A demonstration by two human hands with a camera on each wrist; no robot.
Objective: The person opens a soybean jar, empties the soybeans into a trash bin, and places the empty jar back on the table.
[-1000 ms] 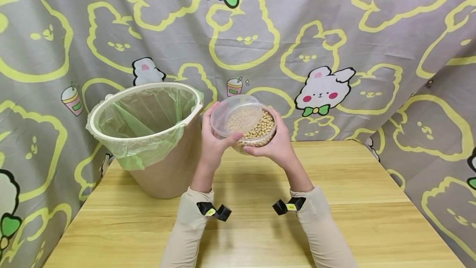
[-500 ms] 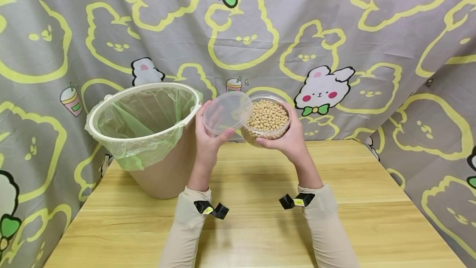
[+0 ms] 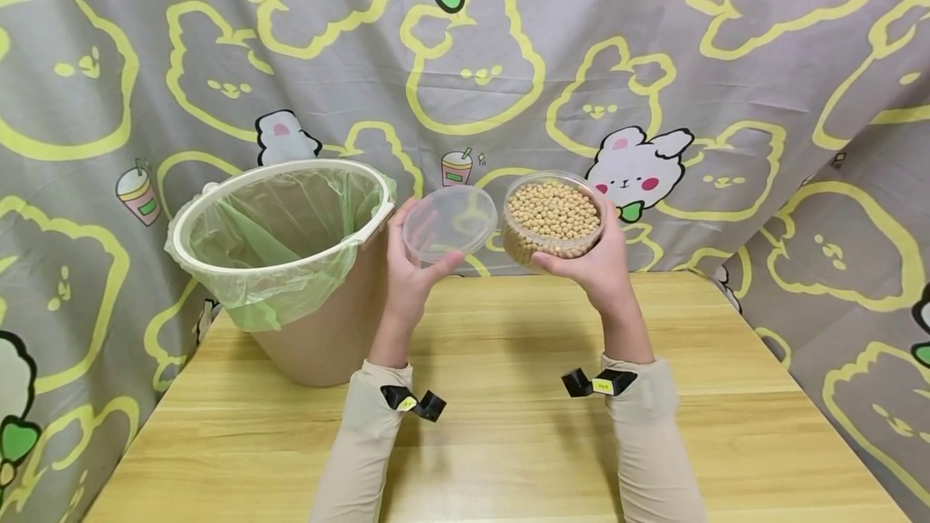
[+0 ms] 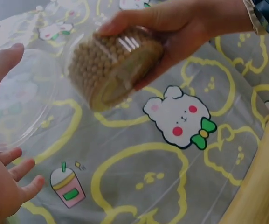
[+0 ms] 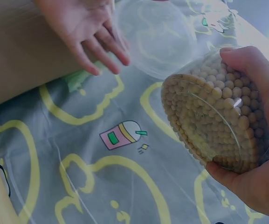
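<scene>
My left hand (image 3: 411,273) pinches a round translucent plastic lid (image 3: 454,224) between thumb and fingers, tilted toward me. To its right, my right hand (image 3: 601,261) grips a clear round tub (image 3: 525,244) filled nearly to the rim with pale soybeans (image 3: 555,210). The tub is uncovered and held above the table, and a small gap separates it from the lid in the head view. The right wrist view shows the underside of the tub (image 5: 204,123) with the thumb and fingers around its wall. In the left wrist view the lid (image 4: 24,100) stands upright by the thumb.
A tall beige bin (image 3: 320,345) lined with a thin green plastic bag (image 3: 269,297) stands at the left of the wooden table (image 3: 501,442), close beside my left hand. A grey cartoon-print curtain (image 3: 349,63) hangs behind and at both sides.
The lid has come away from over the tub. My right hand has carried the tub to the right and slightly up, while my left hand with the lid has moved little.
</scene>
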